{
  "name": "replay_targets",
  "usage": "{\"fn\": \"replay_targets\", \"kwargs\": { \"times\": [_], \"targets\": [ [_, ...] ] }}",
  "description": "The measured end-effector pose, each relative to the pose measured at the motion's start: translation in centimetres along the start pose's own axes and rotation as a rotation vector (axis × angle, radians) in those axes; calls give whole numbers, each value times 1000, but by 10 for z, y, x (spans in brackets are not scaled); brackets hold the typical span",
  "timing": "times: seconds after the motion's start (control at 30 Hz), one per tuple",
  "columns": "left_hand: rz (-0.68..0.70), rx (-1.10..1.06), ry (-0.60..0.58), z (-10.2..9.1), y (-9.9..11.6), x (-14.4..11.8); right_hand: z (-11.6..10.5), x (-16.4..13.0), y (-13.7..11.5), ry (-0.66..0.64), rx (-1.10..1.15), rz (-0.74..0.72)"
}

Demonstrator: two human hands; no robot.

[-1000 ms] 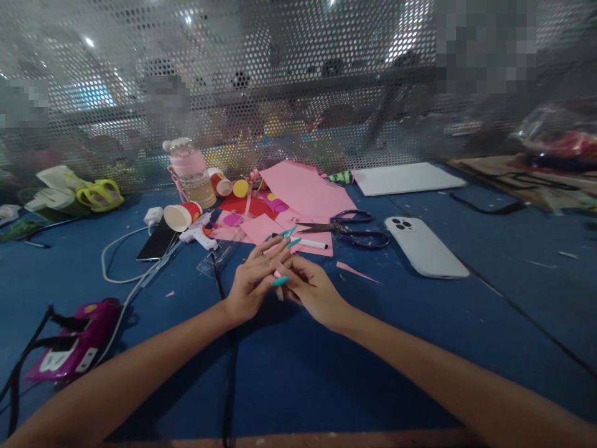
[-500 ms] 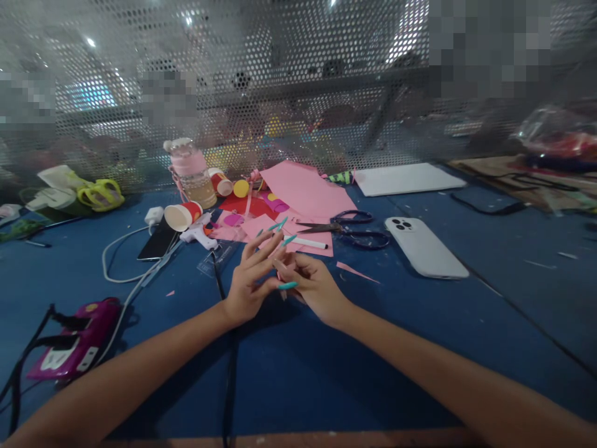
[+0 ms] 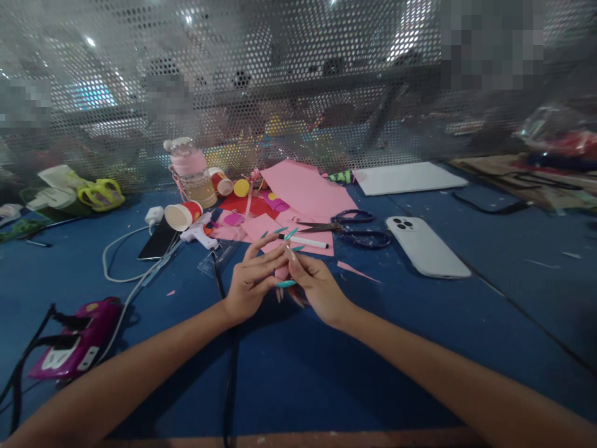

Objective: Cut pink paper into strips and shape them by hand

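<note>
Blue tabletop (image 3: 298,379) beneath left hand (image 3: 247,287) and right hand (image 3: 323,291), their fingers (image 3: 265,269) in a pinch around a pink piece (image 3: 282,272)

The blue table (image 3: 289,379) bears a bottle (image 3: 189,167), a phone (image 3: 429,249) and pink sheets (image 3: 305,188) (plus scraps (image 3: 347,267)).

Includes: white rectangular smartphone (image 3: 428,249), lying camera side up; upright clear bottle (image 3: 192,173) with pink upper part; red paper cup (image 3: 183,216), tipped sideways near bottle; glossy purple car-shaped object (image 3: 92,336) with black straps; grey perforated metal screen (image 3: 284,59).
</note>
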State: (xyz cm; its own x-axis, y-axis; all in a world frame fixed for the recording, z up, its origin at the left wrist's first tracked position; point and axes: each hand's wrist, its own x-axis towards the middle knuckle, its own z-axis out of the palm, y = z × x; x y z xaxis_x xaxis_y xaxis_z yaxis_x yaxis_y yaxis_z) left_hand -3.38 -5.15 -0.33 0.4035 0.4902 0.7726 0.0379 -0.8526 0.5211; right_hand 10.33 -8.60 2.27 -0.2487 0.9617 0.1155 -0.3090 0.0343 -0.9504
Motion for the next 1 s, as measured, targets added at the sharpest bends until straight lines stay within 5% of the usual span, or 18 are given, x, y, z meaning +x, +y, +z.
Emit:
{"fn": "replay_targets", "kwargs": {
  "times": [0.27, 0.5, 1.0],
  "targets": [
    [19, 40, -8, -1, 2, 0, -1, 1, 6, 8, 1, 39],
    [-124, 31, -13, -3, 5, 4, -5, 2, 12, -1, 17, 26],
    [-165, -29, 5, -4, 0, 4, -15, 5, 6, -330, 316, 352]
  ]
}}
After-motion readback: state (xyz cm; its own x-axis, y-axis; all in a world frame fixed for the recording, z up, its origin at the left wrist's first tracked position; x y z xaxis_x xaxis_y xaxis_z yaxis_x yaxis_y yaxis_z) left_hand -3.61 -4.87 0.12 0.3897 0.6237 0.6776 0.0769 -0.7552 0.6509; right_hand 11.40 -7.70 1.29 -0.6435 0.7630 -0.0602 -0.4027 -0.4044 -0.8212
